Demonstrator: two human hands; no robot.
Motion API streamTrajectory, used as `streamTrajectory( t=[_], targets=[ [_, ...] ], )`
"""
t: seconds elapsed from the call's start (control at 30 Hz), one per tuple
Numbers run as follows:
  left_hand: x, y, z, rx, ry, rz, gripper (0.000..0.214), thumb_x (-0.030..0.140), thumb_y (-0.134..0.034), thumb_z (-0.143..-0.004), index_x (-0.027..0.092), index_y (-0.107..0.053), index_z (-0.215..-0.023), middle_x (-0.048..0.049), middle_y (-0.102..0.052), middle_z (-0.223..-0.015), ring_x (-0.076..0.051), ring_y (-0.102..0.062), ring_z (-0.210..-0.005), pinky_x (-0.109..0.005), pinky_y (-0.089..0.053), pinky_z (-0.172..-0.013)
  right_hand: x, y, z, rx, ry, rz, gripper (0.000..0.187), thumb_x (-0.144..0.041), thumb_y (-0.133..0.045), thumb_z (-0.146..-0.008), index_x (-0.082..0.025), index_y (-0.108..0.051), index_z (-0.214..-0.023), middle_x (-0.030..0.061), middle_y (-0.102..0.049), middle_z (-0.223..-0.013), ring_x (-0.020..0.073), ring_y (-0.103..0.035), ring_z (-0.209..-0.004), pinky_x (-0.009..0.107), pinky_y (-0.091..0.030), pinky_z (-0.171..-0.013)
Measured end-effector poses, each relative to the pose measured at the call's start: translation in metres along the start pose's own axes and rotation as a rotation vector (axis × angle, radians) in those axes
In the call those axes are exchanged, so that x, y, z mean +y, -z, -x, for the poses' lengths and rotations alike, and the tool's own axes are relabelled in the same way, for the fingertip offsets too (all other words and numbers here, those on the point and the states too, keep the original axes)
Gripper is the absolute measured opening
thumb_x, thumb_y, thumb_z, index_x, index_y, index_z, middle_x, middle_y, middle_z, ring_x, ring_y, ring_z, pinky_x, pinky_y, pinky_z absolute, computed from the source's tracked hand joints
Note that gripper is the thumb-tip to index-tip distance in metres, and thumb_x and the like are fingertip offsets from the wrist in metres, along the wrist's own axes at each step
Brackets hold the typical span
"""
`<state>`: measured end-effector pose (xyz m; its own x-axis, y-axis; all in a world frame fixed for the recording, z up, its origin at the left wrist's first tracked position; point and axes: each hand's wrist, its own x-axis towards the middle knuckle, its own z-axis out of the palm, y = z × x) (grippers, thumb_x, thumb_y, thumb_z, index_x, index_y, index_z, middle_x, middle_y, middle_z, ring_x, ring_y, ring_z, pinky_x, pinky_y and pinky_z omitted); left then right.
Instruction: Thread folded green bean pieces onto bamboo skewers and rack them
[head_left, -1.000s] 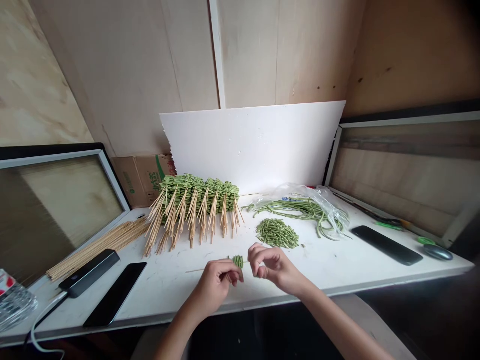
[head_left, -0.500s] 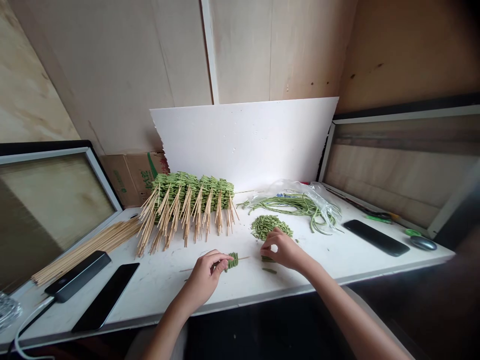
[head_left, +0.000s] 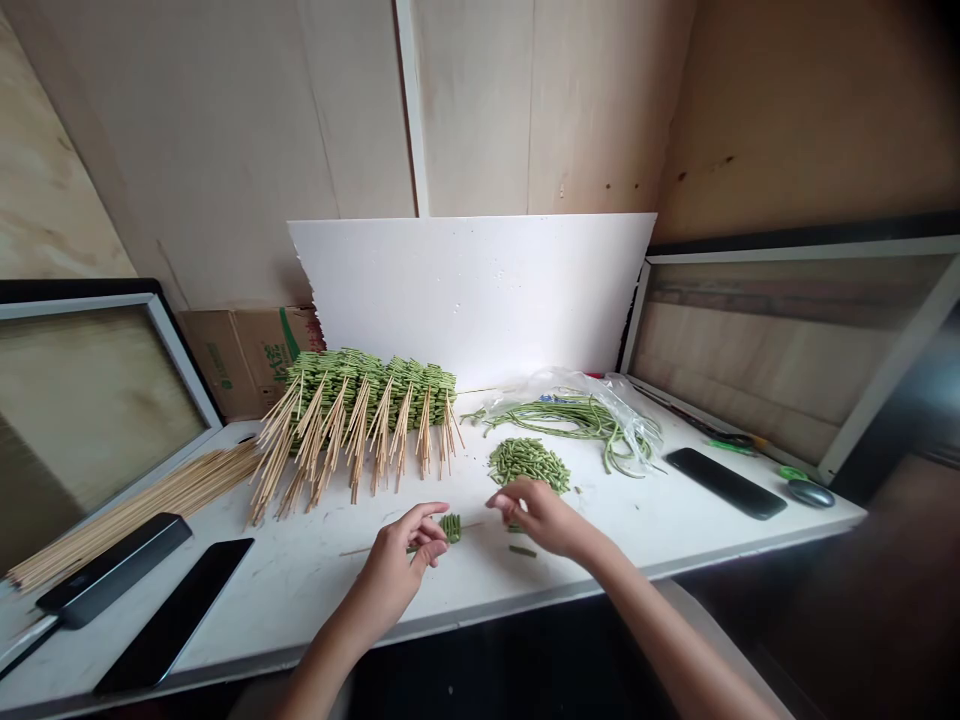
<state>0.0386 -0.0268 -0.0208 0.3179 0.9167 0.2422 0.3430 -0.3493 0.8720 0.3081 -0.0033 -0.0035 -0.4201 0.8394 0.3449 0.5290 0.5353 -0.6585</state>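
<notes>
My left hand (head_left: 401, 553) pinches a thin bamboo skewer (head_left: 360, 549) that carries a short row of green bean pieces (head_left: 451, 527), held just above the white table (head_left: 315, 580). A little to the right, my right hand (head_left: 536, 514) is closed in a pinch, its fingertips close to the skewer's tip; what it holds is too small to name. Two loose bean pieces (head_left: 522, 551) lie on the table under that hand. Just behind it sits the heap of cut bean pieces (head_left: 528, 462).
A stack of finished bean skewers (head_left: 360, 400) lies at the back, bare skewers (head_left: 135, 510) at the left. Long beans in a plastic bag (head_left: 592, 415) lie at the right. A power bank (head_left: 112, 575), two phones (head_left: 176, 625) (head_left: 724, 483) and a mouse (head_left: 810, 493) rest near the edges.
My right hand reached back to the bean heap, then came toward the skewer tip again with fingers pinched. My left hand kept the skewer, shifting slightly left as the view moved.
</notes>
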Motion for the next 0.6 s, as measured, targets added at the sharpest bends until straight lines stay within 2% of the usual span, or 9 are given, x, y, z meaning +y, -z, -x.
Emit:
streamTrajectory(
  t=[0.07, 0.13, 0.23, 0.3, 0.4, 0.6],
  targets=[
    [0.001, -0.002, 0.0, -0.012, -0.034, 0.004, 0.037, 0.028, -0.065, -0.092, 0.022, -0.064, -0.129, -0.0037, -0.073, -0.09, -0.018, -0.068, -0.075, -0.033, -0.057, -0.076, -0.015, -0.021, 0.001, 0.029, 0.054, -0.158, 0.037, -0.052, -0.062, -0.098, -0.023, -0.075, -0.117, 0.0072, -0.077, -0.096, 0.0219, -0.069, -0.086, 0.032, -0.052, -0.072],
    [0.002, -0.004, 0.001, -0.013, -0.053, 0.012, 0.038, 0.027, -0.063, -0.093, 0.022, -0.061, -0.131, -0.0033, -0.073, -0.088, -0.018, -0.069, -0.076, -0.033, -0.057, -0.078, -0.026, -0.042, 0.002, 0.082, 0.109, -0.236, 0.046, -0.052, -0.073, -0.091, -0.024, -0.07, -0.127, 0.0079, -0.077, -0.099, 0.0226, -0.068, -0.089, 0.032, -0.052, -0.073],
    [0.002, -0.003, 0.001, 0.009, -0.038, 0.02, 0.043, 0.026, -0.063, -0.093, 0.021, -0.057, -0.136, -0.0028, -0.073, -0.085, -0.018, -0.07, -0.074, -0.033, -0.057, -0.077, -0.031, -0.062, 0.002, 0.195, 0.149, -0.249, 0.028, -0.043, -0.07, -0.095, -0.026, -0.076, -0.115, 0.007, -0.075, -0.089, 0.0211, -0.065, -0.083, 0.032, -0.051, -0.07],
    [0.003, 0.0, 0.0, 0.011, -0.024, -0.002, 0.035, 0.025, -0.064, -0.093, 0.02, -0.063, -0.128, -0.0036, -0.074, -0.086, -0.019, -0.07, -0.073, -0.033, -0.057, -0.076, -0.028, -0.064, 0.0, 0.273, 0.154, -0.251, 0.019, -0.039, -0.068, -0.097, -0.026, -0.079, -0.107, 0.0068, -0.075, -0.087, 0.0207, -0.062, -0.08, 0.033, -0.051, -0.068],
    [0.005, 0.005, 0.0, 0.037, -0.028, -0.09, 0.016, 0.025, -0.063, -0.094, 0.02, -0.073, -0.105, -0.0056, -0.075, -0.09, -0.02, -0.07, -0.076, -0.032, -0.056, -0.075, -0.022, -0.058, -0.001, 0.336, 0.158, -0.263, 0.018, -0.037, -0.069, -0.096, -0.026, -0.077, -0.107, 0.007, -0.075, -0.089, 0.0215, -0.062, -0.082, 0.033, -0.05, -0.067],
    [0.012, 0.004, 0.002, 0.111, -0.149, -0.239, 0.014, 0.02, -0.061, -0.096, 0.021, -0.075, -0.097, -0.0045, -0.075, -0.094, -0.021, -0.069, -0.086, -0.03, -0.053, -0.078, -0.027, -0.051, 0.0, 0.28, 0.231, -0.177, 0.013, -0.031, -0.071, -0.095, -0.026, -0.075, -0.106, 0.0073, -0.073, -0.094, 0.0235, -0.061, -0.09, 0.036, -0.051, -0.074]
  ],
)
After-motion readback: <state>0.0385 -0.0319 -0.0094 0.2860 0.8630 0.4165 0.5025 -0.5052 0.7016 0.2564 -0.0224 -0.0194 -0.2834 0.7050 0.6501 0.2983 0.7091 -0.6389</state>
